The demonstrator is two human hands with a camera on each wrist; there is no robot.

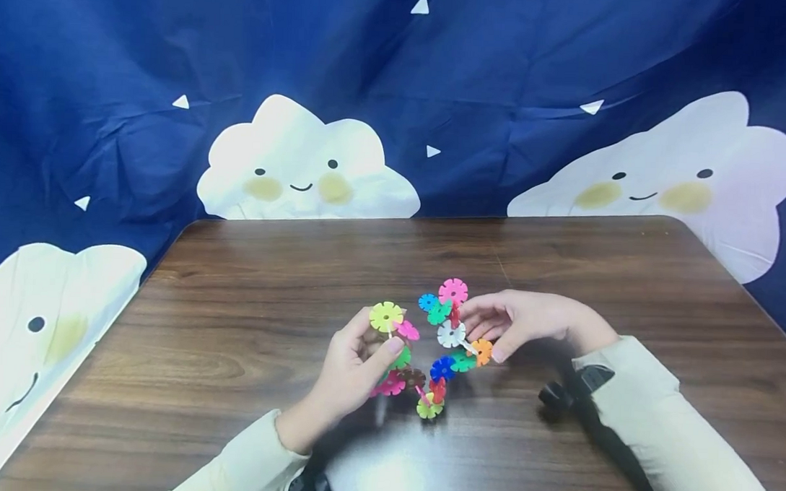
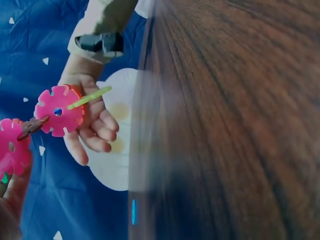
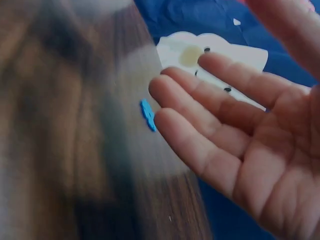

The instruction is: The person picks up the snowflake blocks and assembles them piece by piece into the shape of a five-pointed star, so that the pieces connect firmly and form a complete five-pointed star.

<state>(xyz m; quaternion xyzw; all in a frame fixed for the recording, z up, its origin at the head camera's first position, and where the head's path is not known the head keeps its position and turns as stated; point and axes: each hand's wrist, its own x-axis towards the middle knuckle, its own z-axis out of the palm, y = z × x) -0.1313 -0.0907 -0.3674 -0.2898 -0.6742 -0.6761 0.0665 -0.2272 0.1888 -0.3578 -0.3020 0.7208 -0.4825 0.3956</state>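
My left hand [image 1: 346, 377] pinches one end of a chain of slotted, flower-shaped plastic discs, thumb in front. By that thumb are a yellow disc [image 1: 386, 317] and a small pink disc [image 1: 407, 330]. From there the chain bends through a brown disc [image 1: 413, 378], a dark blue disc [image 1: 443, 368] and a white disc [image 1: 451, 334] up to a pink disc [image 1: 453, 291]. My right hand [image 1: 517, 322] is beside the chain's right side, its thumb near the orange disc [image 1: 482, 352]. In the right wrist view its fingers [image 3: 200, 155] are spread loosely, palm bare.
A light blue disc [image 3: 148, 115] lies flat on the brown wooden table [image 1: 268, 284]. Behind the table hangs a dark blue cloth [image 1: 348, 49] printed with white clouds. Dark wrist devices [image 1: 557, 397] sit at both cuffs.
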